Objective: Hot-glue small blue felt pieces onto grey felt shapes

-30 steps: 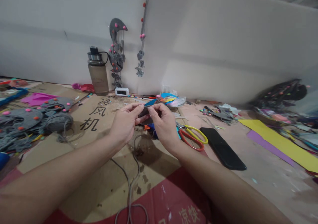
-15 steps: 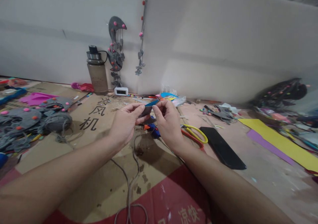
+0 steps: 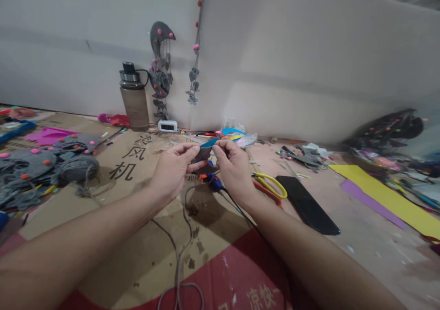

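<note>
My left hand and my right hand meet above the cardboard-covered table, both pinching one small grey felt piece between thumbs and fingers. The piece is held up off the surface. Just beneath and behind the hands lies a blue glue gun with a black cord running toward me. A grey cord trails across the cardboard below my left wrist.
Scissors with yellow and red handles and a black phone lie right of my hands. A water bottle, a small white clock and hanging grey felt ornaments stand at the wall. Grey felt shapes pile at left; yellow and purple sheets at right.
My right hand shifted slightly right and down along the felt piece, uncovering more of the glue gun and its cord. The left hand has barely moved.
</note>
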### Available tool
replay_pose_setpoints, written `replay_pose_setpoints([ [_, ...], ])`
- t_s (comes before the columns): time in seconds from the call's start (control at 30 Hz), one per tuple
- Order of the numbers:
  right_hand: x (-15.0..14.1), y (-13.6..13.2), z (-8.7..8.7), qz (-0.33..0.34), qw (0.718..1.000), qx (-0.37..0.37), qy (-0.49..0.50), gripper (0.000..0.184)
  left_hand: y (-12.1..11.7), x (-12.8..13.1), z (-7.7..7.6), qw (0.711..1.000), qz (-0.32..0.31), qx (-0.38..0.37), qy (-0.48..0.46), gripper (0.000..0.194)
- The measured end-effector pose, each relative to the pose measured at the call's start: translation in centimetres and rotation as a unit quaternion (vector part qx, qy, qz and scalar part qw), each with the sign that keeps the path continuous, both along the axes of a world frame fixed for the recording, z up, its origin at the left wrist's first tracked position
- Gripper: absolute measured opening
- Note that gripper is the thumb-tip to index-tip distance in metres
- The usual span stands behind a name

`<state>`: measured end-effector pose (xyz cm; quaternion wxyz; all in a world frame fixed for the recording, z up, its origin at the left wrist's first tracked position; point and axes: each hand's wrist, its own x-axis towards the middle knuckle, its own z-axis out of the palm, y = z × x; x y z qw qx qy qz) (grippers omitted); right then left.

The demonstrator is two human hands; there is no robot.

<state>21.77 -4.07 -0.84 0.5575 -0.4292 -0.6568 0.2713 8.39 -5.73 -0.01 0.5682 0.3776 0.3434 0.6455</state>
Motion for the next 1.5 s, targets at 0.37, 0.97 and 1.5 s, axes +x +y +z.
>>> replay_pose_setpoints([
  [0.37, -0.5, 0.6, 0.0, 0.113, 0.973, -0.116, 0.165, 0.021, 0.5, -0.4, -0.2, 1.0, -0.004, -0.012, 0.029, 0.012],
  [0.97, -0.6, 0.0, 0.1, 0.112, 0.983, -0.089, 0.116, 0.017, 1.5, -1.9, 0.8, 0.993, -0.075, -0.023, 0.089, 0.008],
  [1.5, -1.0, -0.7, 0.2, 0.012, 0.998, -0.031, 0.044, 0.015, 0.3, -1.1, 0.2, 0.926, 0.065, 0.144, 0.342, 0.022],
])
